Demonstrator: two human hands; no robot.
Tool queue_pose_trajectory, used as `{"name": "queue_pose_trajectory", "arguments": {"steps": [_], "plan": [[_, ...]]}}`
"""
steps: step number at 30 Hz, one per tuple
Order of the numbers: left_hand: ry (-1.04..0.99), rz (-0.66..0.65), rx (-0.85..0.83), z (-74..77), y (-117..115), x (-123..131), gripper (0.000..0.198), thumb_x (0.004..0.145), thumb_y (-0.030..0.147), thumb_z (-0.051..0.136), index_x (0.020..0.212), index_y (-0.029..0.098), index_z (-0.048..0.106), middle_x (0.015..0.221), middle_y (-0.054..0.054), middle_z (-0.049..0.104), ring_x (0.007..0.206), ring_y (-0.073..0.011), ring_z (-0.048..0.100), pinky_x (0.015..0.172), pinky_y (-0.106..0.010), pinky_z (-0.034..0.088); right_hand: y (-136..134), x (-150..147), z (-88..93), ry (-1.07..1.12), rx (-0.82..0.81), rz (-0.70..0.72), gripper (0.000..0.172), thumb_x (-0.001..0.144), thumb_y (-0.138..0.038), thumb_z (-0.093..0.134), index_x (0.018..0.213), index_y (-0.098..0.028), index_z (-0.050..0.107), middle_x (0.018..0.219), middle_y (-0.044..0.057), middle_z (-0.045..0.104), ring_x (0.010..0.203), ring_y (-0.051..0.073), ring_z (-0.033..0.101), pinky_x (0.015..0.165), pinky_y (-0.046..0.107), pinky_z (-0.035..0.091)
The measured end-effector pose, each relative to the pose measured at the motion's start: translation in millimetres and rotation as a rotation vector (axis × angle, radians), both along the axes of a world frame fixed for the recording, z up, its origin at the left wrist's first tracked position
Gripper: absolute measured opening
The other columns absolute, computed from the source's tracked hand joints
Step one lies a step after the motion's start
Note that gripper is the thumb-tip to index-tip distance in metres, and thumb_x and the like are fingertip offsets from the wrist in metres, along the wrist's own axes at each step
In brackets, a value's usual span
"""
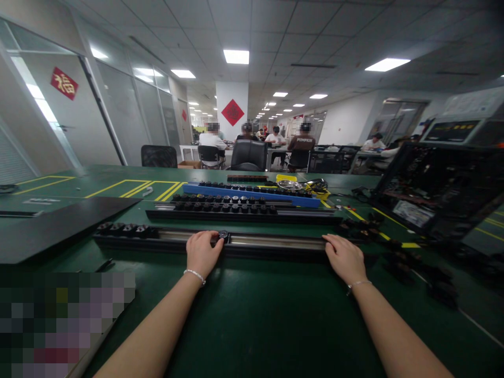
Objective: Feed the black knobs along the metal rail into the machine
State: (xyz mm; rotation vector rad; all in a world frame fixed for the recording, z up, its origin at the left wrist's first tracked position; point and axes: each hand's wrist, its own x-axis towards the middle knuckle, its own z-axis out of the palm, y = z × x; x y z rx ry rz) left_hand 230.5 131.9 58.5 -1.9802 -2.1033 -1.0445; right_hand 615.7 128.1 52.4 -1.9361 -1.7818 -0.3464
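Observation:
A long black rail with a silver channel lies across the green table in front of me. My left hand rests on its near edge, fingers curled around a small black round part sitting on the rail. My right hand grips the rail's near edge further right, fingers bent over it. Several black round parts sit in a row on the rail's left end.
Two more rails loaded with black parts lie behind, one on a blue base. A black panel lies at left, an open machine at right, loose black parts near it. People sit at far tables.

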Motion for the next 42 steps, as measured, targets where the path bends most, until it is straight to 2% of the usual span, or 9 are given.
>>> {"name": "queue_pose_trajectory", "arguments": {"steps": [12, 21, 42], "plan": [[0.002, -0.021, -0.015, 0.5, -1.2, 2.5, 0.024, 0.079, 0.039, 0.052, 0.091, 0.025, 0.067, 0.101, -0.004, 0.069, 0.109, -0.0230, 0.052, 0.103, -0.044, 0.025, 1.4, 2.4, -2.2, -0.002, 0.022, 0.015, 0.040, 0.084, -0.031, 0.032, 0.105, -0.024, 0.065, 0.116, 0.003, 0.062, 0.111, 0.021, 0.051, 0.094, 0.040, 0.037], [0.029, -0.022, 0.006, -3.3, 0.3, 2.5, 0.024, 0.080, 0.038, 0.051, 0.092, 0.026, 0.068, 0.099, -0.005, 0.069, 0.110, -0.0235, 0.052, 0.104, -0.047, 0.023, 4.0, 4.9, -6.4, -0.009, 0.041, 0.019, 0.039, 0.084, -0.030, 0.032, 0.105, -0.023, 0.065, 0.116, 0.003, 0.062, 0.111, 0.021, 0.052, 0.093, 0.038, 0.037], [0.025, -0.057, -0.027, -0.4, -1.4, 3.6, 0.023, 0.080, 0.036, 0.050, 0.093, 0.029, 0.068, 0.100, -0.004, 0.069, 0.112, -0.0223, 0.051, 0.106, -0.050, 0.017, 3.0, 4.2, -3.8, -0.019, 0.021, 0.020, 0.040, 0.084, -0.032, 0.031, 0.106, -0.024, 0.064, 0.117, 0.004, 0.061, 0.112, 0.021, 0.051, 0.093, 0.040, 0.037]]}}
